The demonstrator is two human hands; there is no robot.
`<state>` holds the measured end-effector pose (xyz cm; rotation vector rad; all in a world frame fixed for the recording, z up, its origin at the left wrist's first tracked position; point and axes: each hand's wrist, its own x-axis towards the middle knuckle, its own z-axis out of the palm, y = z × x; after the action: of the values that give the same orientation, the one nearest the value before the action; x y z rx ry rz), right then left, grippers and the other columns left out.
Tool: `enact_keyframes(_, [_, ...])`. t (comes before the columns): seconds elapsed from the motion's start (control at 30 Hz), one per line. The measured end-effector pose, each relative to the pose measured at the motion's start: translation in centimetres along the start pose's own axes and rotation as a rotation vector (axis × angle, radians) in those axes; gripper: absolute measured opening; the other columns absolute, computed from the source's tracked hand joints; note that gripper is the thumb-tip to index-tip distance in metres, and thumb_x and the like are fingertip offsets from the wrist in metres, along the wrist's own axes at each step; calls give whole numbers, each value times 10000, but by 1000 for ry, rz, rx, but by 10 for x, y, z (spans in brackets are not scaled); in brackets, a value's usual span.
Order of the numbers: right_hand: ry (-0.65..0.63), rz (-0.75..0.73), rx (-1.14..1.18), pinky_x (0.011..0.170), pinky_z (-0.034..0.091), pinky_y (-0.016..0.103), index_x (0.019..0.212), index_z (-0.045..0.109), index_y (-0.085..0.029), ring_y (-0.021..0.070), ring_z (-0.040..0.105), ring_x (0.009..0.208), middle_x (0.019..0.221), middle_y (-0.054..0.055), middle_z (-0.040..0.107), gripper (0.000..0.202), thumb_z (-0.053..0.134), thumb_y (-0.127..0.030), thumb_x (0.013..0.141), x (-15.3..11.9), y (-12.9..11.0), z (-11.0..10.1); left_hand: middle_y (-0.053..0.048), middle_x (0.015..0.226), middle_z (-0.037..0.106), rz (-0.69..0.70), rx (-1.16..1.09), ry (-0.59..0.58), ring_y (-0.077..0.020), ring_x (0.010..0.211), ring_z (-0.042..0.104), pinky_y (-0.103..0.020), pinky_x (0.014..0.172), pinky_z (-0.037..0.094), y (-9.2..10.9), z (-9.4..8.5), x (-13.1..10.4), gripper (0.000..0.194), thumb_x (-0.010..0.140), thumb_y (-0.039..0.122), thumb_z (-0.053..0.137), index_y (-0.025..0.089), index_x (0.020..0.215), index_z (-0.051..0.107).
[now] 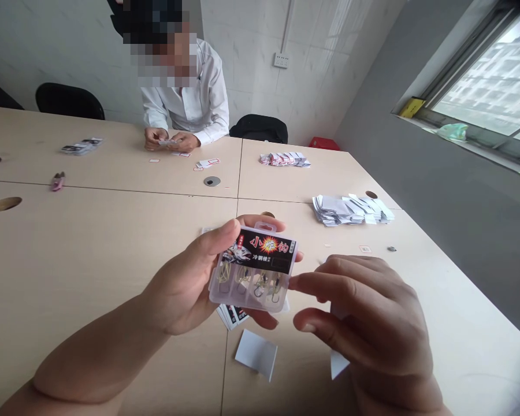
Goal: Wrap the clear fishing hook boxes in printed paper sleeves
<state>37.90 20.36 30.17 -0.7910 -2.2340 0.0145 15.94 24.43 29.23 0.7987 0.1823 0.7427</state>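
We see daylight from the window at upper right, its view washed pale; glare streaks the wall, top centre; the right corners darken.

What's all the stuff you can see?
Hook box: at least one, clear and black, middle
Printed cards: several, mostly black, below box
Folded paper: one, white, below box
Paper piles: two, mostly white, right
Stacked boxes: several, clear and black, far left
Small tool: one, pink, left
Table: one, pale wood, middle
Chairs: at least two, black, behind table
Socket: one, white, back
Window: one, grey-framed, right
Other person: one, white shirt, across table
Left hand: one, bare, holding box
Right hand: one, bare, beside box
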Motion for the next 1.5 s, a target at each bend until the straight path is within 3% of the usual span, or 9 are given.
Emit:
enact_keyframes(0.13, [5,5,-48,553,384,276,1092,649,-146,104,506,566,682,-27,604,239,595,-366,1017,1,0,4,-85,1126,770,-1,0,-23,-225,848,783,-321,718,655,-2,-5,0,402,1002,486,561,169,1249,592])
enact_keyframes(0.4, [-41,8,-39,562,357,289,1293,590,-161,94,474,579,702,-60,547,348,600,-376,1020,-1,-1,9,-107,1139,749,26,100,67,-215,888,762,-279,746,643,-9,-11,2,435,985,540,565,201,1246,648])
enact_keyframes(0.6, [-73,18,-53,556,357,298,1305,594,-155,105,521,581,725,-41,617,360,593,-377,1022,-1,0,12,-65,1149,715,29,117,106,-188,881,743,-259,756,639,-11,-10,1,388,969,526,598,237,1209,698])
enact_keyframes(0.9, [-107,5,-27,572,337,298,1220,623,-184,102,511,606,720,-49,579,274,589,-373,1025,-3,-2,11,-110,1146,689,4,141,117,-222,909,712,-315,750,638,-12,-12,2,432,944,571,602,249,1220,683])
enact_keyframes(1.07, [-83,2,-97,561,342,294,1299,583,-152,101,492,588,717,-54,590,340,574,-364,1033,-1,-2,14,-84,1162,663,37,200,111,-194,908,701,-278,756,625,-14,-15,4,417,984,559,543,258,1242,672])
enact_keyframes(1.27, [-143,15,-36,590,376,287,1270,601,-211,108,550,624,750,-47,629,316,544,-420,1039,-5,-5,11,-75,1043,700,55,204,112,-194,942,701,-269,828,601,-16,-13,4,424,971,574,564,248,1227,655])
enact_keyframes(1.4, [-107,21,-119,565,359,291,1382,524,-182,112,518,586,726,-50,613,398,544,-391,1044,-3,-5,11,-54,1132,659,55,192,93,-174,956,683,-241,764,616,-17,-15,3,387,1008,539,519,269,1245,662])
enact_keyframes(1.5, [-160,22,-136,562,343,300,1342,554,-193,121,538,585,721,-39,625,346,540,-371,1046,-3,-5,11,-60,1143,659,61,189,75,-158,948,673,-225,784,601,-17,-17,3,394,1028,528,483,267,1265,660])
